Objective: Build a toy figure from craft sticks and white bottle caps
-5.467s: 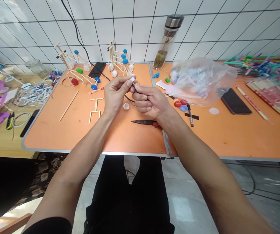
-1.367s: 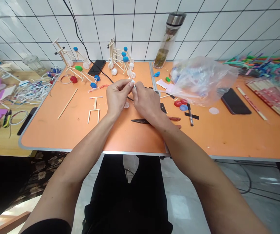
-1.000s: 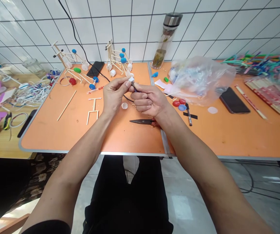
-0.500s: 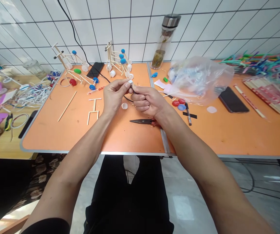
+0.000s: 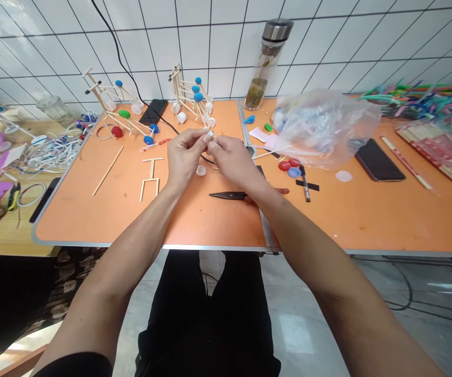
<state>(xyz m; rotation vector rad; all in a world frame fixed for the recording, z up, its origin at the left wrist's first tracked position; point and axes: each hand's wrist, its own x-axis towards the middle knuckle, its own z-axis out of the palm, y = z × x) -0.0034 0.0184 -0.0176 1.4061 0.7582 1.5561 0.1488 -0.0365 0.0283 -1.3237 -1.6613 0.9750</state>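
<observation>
1. Pliers (image 5: 228, 195) lie on the table (image 5: 186, 225) at six o'clock from my hands.
2. My left hand (image 5: 185, 157) pinches a small white piece (image 5: 210, 133).
3. My right hand (image 5: 233, 161) is closed beside it, contents hidden.

Two stick models (image 5: 100, 98) are standing at the back, with three blue balls (image 5: 198, 97) showing on the right-hand one. Three phones (image 5: 380, 161) are lying about, one bottle (image 5: 261, 68) is standing, and two red ovals (image 5: 284, 165) are sitting near one pen (image 5: 305, 184).
</observation>
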